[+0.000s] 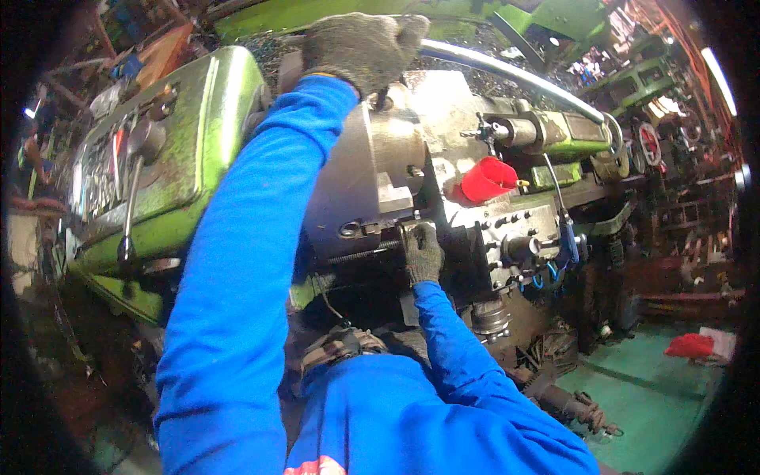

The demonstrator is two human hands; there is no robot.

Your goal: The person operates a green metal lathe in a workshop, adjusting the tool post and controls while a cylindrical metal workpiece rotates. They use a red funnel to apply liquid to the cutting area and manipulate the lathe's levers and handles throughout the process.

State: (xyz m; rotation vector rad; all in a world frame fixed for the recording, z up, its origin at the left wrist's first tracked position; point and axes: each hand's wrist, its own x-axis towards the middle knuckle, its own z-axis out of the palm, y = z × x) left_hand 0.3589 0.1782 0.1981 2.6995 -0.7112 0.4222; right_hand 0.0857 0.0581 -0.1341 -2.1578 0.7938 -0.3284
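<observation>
Reaching across a green metal lathe [229,103], my left hand [356,49] in a grey knit glove is at the far side of the large grey chuck [336,186]. Its fingers are curled, and what they hold, if anything, is hidden beneath them. Lower down, my gloved right hand [423,252] is closed at the near edge of the chuck, beside a metal jaw block [392,195]. Whatever lies in its grip is too small to make out. Blue sleeves cover both arms, and the left one hides part of the chuck.
A red cup [487,180] lies tilted on the carriage, near a blue-handled tool [568,239]. Tools and a ball-ended lever [134,174] are on the headstock side. A shiny rail [514,73] runs along the back. Machine parts [574,408] lie on the green floor [649,404].
</observation>
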